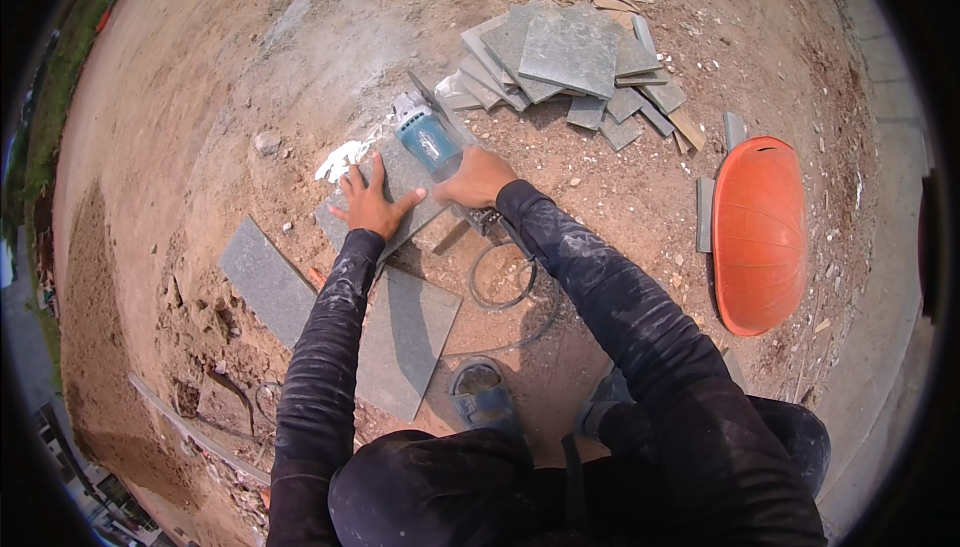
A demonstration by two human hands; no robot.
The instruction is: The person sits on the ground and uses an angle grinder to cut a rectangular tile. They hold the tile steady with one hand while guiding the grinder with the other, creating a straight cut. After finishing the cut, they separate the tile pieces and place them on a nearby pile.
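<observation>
My right hand (474, 178) is wrapped round the body of a blue-green angle grinder (428, 139), whose disc points away from me over the far edge of a grey tile. That grey tile (402, 175) lies under both hands, propped on a small block (440, 231). With fingers spread, my left hand (371, 202) presses flat on the tile, just left of the grinder. Part of the disc is hidden by the grinder's head and guard. A black cable (489, 303) loops on the ground below my right wrist.
Grey tiles and offcuts (570, 52) are piled beyond my right hand. Two more tiles, one (268, 282) at left and one (407, 342) before my sandalled feet (484, 395), lie on the dirt. An orange rubber bucket (762, 237) rests on its side at right.
</observation>
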